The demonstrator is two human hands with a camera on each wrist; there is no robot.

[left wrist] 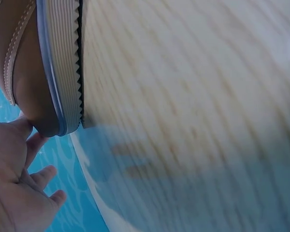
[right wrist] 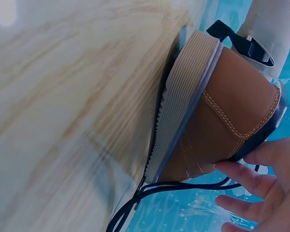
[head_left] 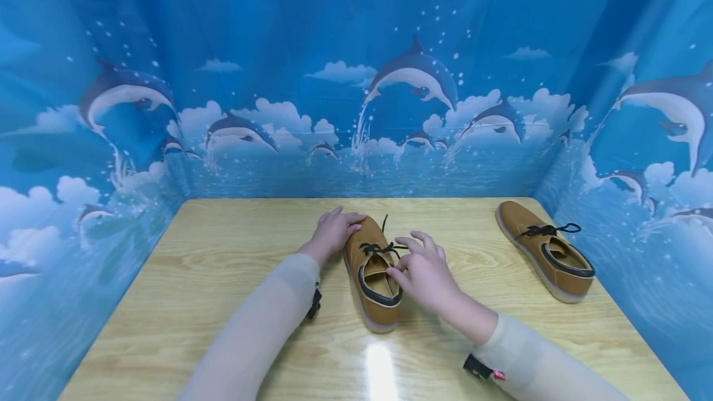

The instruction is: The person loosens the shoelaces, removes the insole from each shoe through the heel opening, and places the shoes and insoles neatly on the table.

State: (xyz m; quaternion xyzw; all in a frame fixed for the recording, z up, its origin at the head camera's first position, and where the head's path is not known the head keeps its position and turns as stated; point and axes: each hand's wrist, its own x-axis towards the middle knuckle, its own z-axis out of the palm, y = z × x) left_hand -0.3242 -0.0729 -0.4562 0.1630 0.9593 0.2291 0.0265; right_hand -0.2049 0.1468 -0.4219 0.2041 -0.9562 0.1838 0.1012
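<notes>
A tan lace-up shoe (head_left: 364, 237) with black laces and a dark padded collar stands on the table, its toe pointing away from me. At its toe is my left hand (head_left: 332, 232), fingertips touching the leather while the other fingers spread loosely, as the left wrist view also shows. My right hand (head_left: 426, 268) pinches the collar edge on the right side, thumb at the opening and index finger against the outer side. In the right wrist view, the shoe's stitched brown side (right wrist: 217, 116) and ribbed sole show. Loose lace ends (right wrist: 183, 188) trail close to the right fingers.
A second, matching tan shoe (head_left: 540, 246) stands at the table's far right, toe away from me, laces tied. The light wood table (head_left: 223, 302) meets a blue dolphin-print curtain (head_left: 312, 36) at its back and sides. Glare marks the table's front.
</notes>
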